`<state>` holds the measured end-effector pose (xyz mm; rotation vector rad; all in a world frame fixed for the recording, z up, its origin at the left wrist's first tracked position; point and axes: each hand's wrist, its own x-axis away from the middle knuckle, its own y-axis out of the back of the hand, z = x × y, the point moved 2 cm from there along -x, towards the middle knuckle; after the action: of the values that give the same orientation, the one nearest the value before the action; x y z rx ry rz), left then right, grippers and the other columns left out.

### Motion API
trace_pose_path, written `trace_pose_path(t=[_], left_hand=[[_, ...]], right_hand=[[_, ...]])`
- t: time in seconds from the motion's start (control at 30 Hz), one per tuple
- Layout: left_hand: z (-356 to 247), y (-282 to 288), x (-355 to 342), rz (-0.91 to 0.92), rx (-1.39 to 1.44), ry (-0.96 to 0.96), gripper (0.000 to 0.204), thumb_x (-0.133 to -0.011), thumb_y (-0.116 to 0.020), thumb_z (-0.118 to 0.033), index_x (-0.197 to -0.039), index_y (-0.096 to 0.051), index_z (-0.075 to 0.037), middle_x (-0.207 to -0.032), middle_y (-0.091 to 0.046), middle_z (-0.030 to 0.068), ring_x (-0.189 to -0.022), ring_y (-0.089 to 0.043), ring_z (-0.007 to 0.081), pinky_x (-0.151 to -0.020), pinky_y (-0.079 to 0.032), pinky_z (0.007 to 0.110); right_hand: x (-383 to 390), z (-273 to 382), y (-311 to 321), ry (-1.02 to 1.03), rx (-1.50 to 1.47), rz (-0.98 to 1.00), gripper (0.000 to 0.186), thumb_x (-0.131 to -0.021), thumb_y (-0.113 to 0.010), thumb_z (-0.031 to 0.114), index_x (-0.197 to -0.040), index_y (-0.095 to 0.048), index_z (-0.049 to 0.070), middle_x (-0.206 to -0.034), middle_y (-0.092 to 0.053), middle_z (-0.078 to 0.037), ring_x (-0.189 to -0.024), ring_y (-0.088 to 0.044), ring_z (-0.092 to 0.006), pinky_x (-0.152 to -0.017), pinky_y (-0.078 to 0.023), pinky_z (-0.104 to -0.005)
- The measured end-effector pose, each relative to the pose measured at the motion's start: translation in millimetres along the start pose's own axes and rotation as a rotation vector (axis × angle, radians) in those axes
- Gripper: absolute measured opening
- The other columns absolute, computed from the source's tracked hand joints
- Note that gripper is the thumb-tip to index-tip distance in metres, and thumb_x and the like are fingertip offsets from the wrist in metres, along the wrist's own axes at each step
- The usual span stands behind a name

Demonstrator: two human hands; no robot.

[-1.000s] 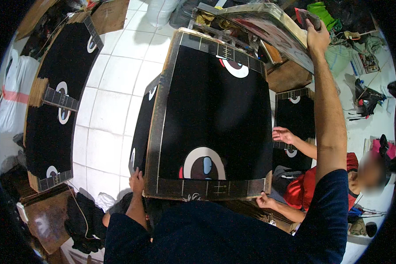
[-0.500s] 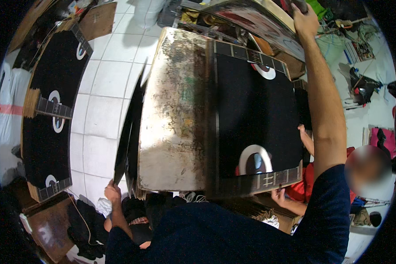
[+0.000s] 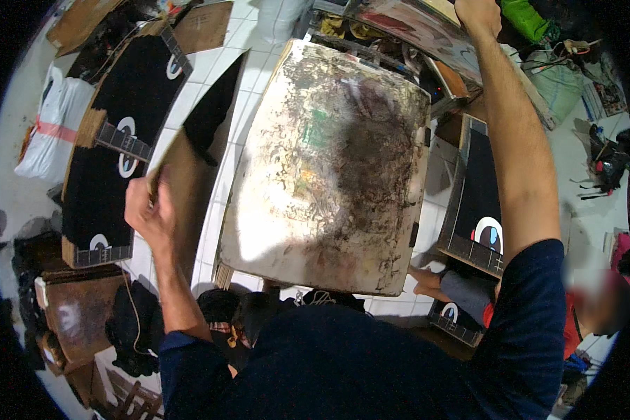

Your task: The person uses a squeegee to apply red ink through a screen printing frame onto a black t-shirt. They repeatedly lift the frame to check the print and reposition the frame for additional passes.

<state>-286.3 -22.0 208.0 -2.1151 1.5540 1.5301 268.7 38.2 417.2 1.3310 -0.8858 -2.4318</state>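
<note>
My left hand point(image 3: 150, 213) is closed on the edge of a thin board point(image 3: 189, 203), tilted upright to the left of the table. Its brown side shows, and black cloth covers part of it farther off. At the far right, my right hand point(image 3: 479, 17) is closed beside a raised, paint-smeared frame point(image 3: 420, 31); what its fingers grip is hidden at the picture's edge. Between my arms stands a worn, stained table point(image 3: 329, 210). Right of it is a black panel point(image 3: 477, 189) with a printed cartoon eye, near a co-worker in red point(image 3: 572, 325).
A stack of black-covered boards point(image 3: 119, 84) with eye prints stands at the left, next to a white bag point(image 3: 56, 133). White floor tiles point(image 3: 217, 224) show beside the table. Another eye-printed panel point(image 3: 455, 322) lies low at the right.
The eye-printed panel has left the tabletop toward the co-worker on the right. My left hand has moved up and forward with the board, now showing its brown side. My right arm stays raised.
</note>
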Motion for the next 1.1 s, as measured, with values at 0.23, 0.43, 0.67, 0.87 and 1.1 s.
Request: trace_pose_path(t=[0.23, 0.43, 0.67, 0.87, 1.1], left_hand=[[-217, -9, 128, 0.834, 0.250, -0.171, 0.031, -0.091, -0.070, -0.028, -0.118, -0.068, -0.011, -0.088, -0.058, 0.0099, -0.082, -0.056, 0.0278, -0.069, -0.043, 0.045], [-182, -54, 198, 0.891, 0.463, -0.082, 0.075, -0.074, -0.088, -0.044, -0.132, -0.065, -0.002, -0.136, -0.059, 0.0196, -0.126, -0.055, 0.0396, -0.106, -0.044, 0.051], [134, 15, 234, 0.367, -0.662, 0.673, 0.065, -0.093, -0.075, -0.043, -0.130, -0.061, 0.009, -0.122, -0.066, 0.0292, -0.113, -0.063, 0.0441, -0.099, -0.049, 0.049], [136, 46, 228, 0.388, -0.088, 0.920, 0.052, -0.108, -0.055, -0.038, -0.072, -0.053, 0.001, -0.065, -0.051, 0.0007, -0.065, -0.040, 0.0129, -0.058, -0.038, 0.038], [101, -10, 233, 0.432, 0.280, 0.967, 0.047, -0.109, -0.056, -0.032, -0.070, -0.049, -0.007, -0.068, -0.042, -0.0072, -0.067, -0.035, 0.0074, -0.057, -0.030, 0.030]], right_hand=[[-4, -1, 4, -0.055, 0.044, 0.059, 0.035, -0.092, -0.065, 0.032, -0.122, -0.072, 0.016, -0.119, -0.072, -0.022, -0.115, -0.067, -0.0411, -0.098, -0.053, -0.0504], [2, -6, -2, -0.064, 0.046, 0.064, 0.037, -0.092, -0.064, 0.033, -0.123, -0.071, 0.013, -0.118, -0.072, -0.023, -0.114, -0.068, -0.0417, -0.098, -0.053, -0.0507], [8, -2, 2, -0.075, 0.040, 0.070, 0.035, -0.092, -0.065, 0.034, -0.123, -0.071, 0.020, -0.117, -0.073, -0.021, -0.113, -0.068, -0.0409, -0.096, -0.054, -0.0501], [-2, 0, -1, -0.034, 0.023, 0.008, 0.035, -0.091, -0.068, 0.036, -0.122, -0.071, 0.021, -0.115, -0.074, -0.018, -0.110, -0.069, -0.0410, -0.094, -0.054, -0.0490], [-16, -10, -8, -0.014, 0.084, -0.032, 0.037, -0.089, -0.067, 0.038, -0.119, -0.071, 0.016, -0.118, -0.073, -0.019, -0.112, -0.068, -0.0405, -0.094, -0.054, -0.0491]])
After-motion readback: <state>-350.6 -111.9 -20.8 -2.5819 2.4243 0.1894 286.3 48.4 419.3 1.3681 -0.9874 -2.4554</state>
